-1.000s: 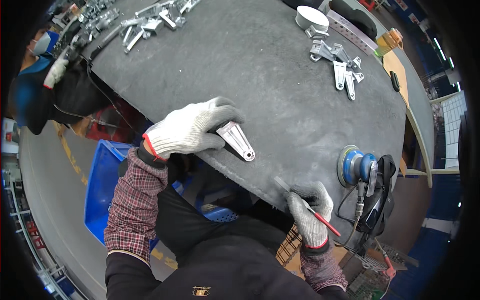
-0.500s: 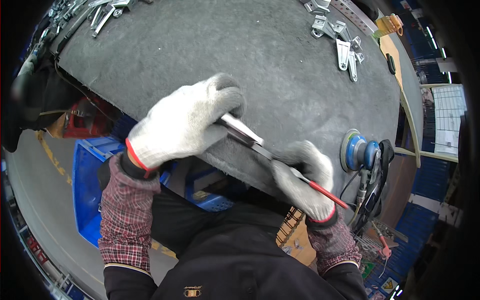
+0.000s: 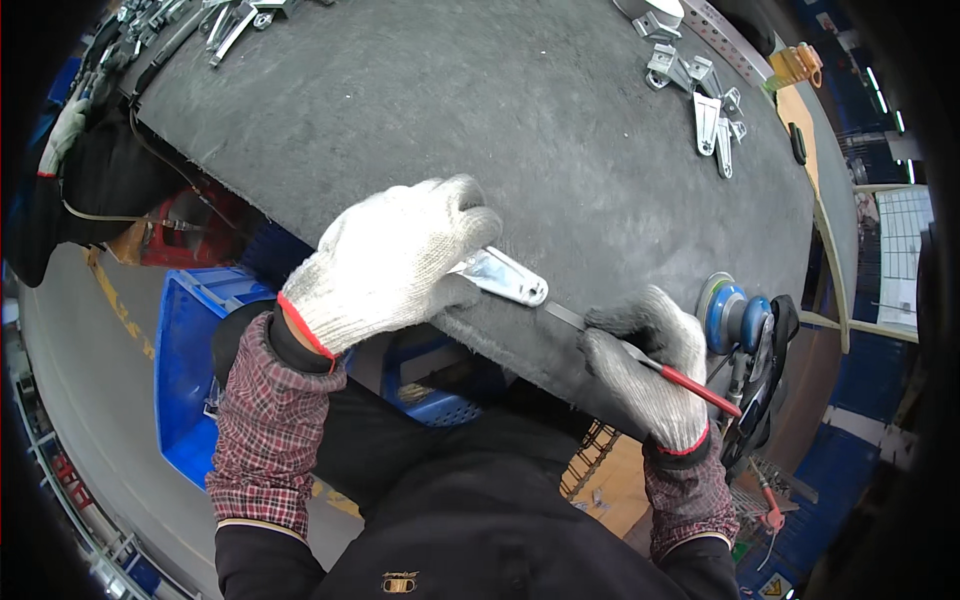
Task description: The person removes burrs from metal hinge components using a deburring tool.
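My left hand [image 3: 390, 265], in a white knit glove with a red cuff edge, is closed on a shiny metal bracket [image 3: 510, 277] above the near edge of the grey table. Its rounded end with a hole points right; the glove hides the other end. In my right hand [image 3: 652, 365], gloved alike with darkened fingers, is a slim file [image 3: 700, 389] with a red handle. The handle slants back past the wrist, and the flat blade sticks out of the fingertips toward the bracket's rounded end. Whether blade and bracket touch is hard to tell.
The grey tabletop [image 3: 400, 110] holds several metal brackets [image 3: 706, 120] at the far right and more metal parts [image 3: 235, 30] at the far left. A blue disc sander [image 3: 730, 315] stands at the right. Left below sits a blue bin [image 3: 185, 370]. Another person's gloved hand [image 3: 65, 135] shows far left.
The bracket has turned in my left hand, so its broad shiny face now shows. My right hand with the file has drawn slightly away from it. The whole view has shifted a little.
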